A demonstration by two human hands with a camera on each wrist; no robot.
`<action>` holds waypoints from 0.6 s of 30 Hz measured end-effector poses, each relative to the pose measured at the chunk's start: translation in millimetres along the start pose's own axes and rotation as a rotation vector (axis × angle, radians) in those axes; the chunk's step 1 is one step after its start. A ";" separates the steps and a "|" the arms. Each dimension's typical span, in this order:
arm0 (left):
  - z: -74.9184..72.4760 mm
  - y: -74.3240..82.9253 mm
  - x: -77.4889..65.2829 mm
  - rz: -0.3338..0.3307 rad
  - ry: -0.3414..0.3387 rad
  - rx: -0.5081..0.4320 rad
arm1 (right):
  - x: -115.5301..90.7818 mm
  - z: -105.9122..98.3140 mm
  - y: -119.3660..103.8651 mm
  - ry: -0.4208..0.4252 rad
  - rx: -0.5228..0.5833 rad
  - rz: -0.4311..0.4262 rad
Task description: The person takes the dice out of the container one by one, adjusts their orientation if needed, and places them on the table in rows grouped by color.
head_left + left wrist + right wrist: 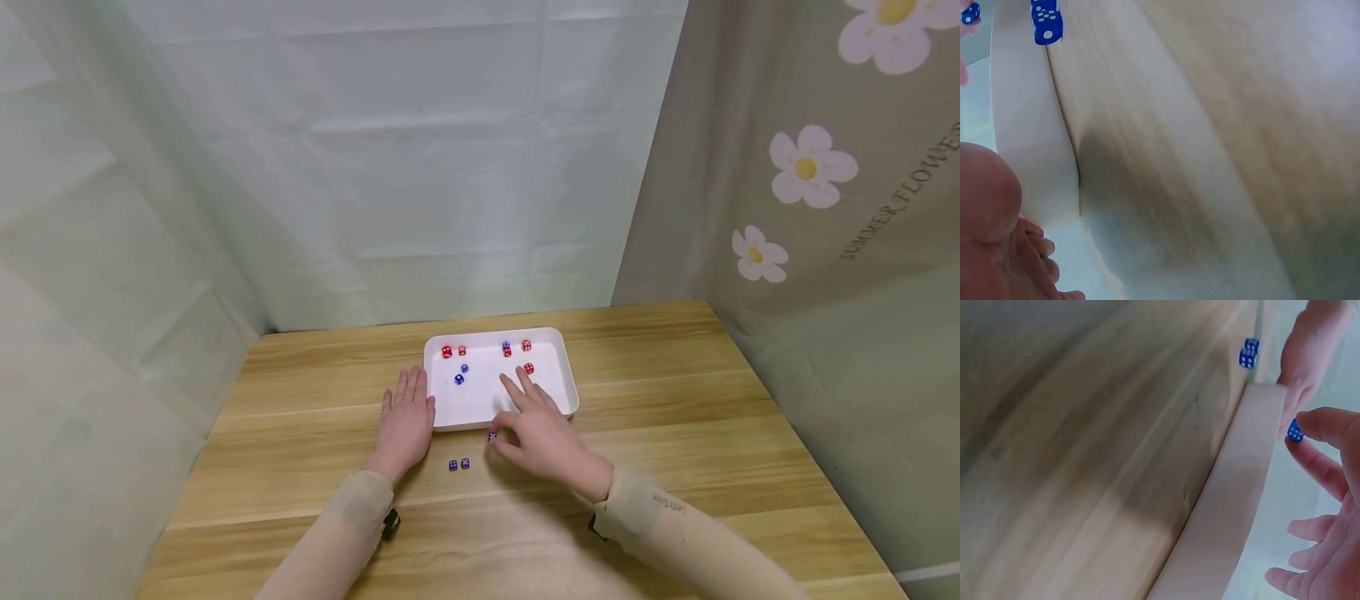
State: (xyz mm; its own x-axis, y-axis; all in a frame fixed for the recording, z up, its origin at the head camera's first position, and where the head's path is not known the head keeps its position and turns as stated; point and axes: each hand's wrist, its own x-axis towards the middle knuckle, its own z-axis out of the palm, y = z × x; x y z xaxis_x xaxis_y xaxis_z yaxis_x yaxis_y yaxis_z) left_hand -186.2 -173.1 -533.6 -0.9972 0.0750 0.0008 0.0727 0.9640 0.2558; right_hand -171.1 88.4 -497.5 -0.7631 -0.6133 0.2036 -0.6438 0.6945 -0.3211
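My right hand (546,437) pinches a blue die (1295,430) with white pips between thumb and index finger, just in front of the white tray's near edge. Its other fingers spread out over the tray (480,408). Flat beside the tray's left wall lies my left hand (402,423), fingers straight and pointing away from me. Two blue dice (459,464) sit side by side on the table between the hands. Inside the tray, two red dice (447,352) are at the back left, with blue dice (459,379) nearer. At the right are several red dice (527,345) and a blue die (506,345) against a red one.
The wood-grained table (300,467) extends around the tray on all sides. Pale curtains (420,167) hang behind and to the left, and a flowered curtain (862,208) hangs at the right.
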 end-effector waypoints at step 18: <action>-1.5 -1.4 1.3 0.010 -0.012 -0.011 | 1.1 23.6 -17.2 -0.092 -0.112 -0.048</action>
State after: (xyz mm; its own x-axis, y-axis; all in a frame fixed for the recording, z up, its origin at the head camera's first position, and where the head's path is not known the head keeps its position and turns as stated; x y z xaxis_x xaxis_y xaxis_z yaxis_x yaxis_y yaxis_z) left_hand -187.6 -174.7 -532.5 -0.9961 0.0881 -0.0086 0.0826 0.9602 0.2668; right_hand -159.6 66.9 -513.6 -0.7261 -0.6754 0.1289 -0.6859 0.6979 -0.2063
